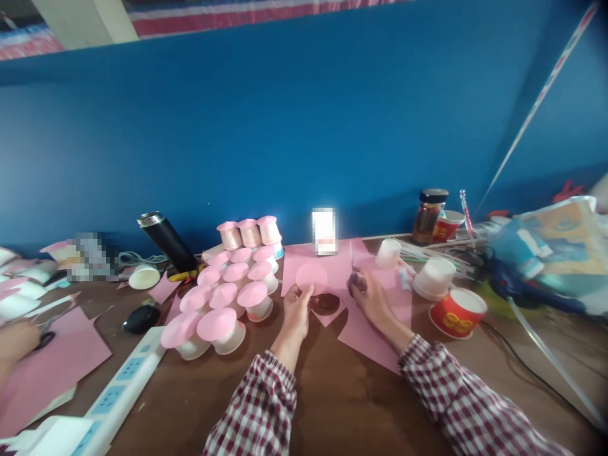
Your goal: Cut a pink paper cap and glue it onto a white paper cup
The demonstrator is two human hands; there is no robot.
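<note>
Pink paper disc (311, 277) sits pinched in the left hand (295, 310), just cut free, it seems. Beside it, the right hand (368, 294) grips scissors (352, 269), blades up. Capped cups (223, 297) stand left of the hands; next, the disc likely needs a cup.

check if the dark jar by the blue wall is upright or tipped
Upright: the jar stands on its base on the table, black lid on top, beside a red cup.

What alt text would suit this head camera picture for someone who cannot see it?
A left hand holds a pink paper circle while the right hand grips scissors over pink paper, on a wooden table beside rows of pink-capped paper cups.
</note>
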